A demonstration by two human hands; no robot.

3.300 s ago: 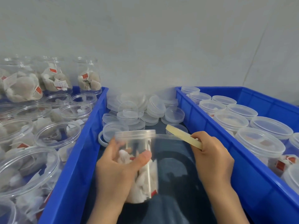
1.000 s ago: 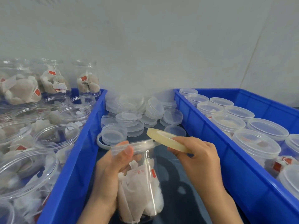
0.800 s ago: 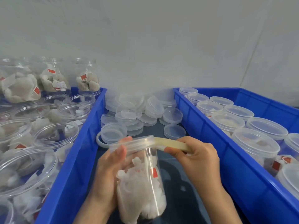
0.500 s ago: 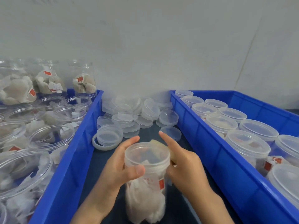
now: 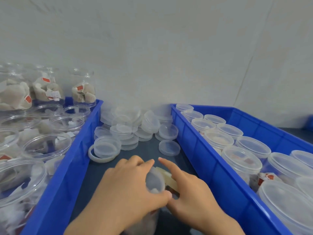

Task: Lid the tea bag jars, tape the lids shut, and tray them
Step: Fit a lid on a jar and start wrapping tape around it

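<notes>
- The clear lidded tea bag jar (image 5: 155, 181) is gripped by the left hand (image 5: 128, 189); taping is judged underway.
- The yellowish tape roll (image 5: 168, 178) is held by the right hand (image 5: 191, 197), forefinger extended.
- Open jars (image 5: 45, 145) remain unlidded.

Your left hand (image 5: 128, 189) is gripping the lidded jar (image 5: 155, 181) while your right hand (image 5: 189, 199) is holding the tape roll (image 5: 169, 179) against it, forefinger extended.
</notes>
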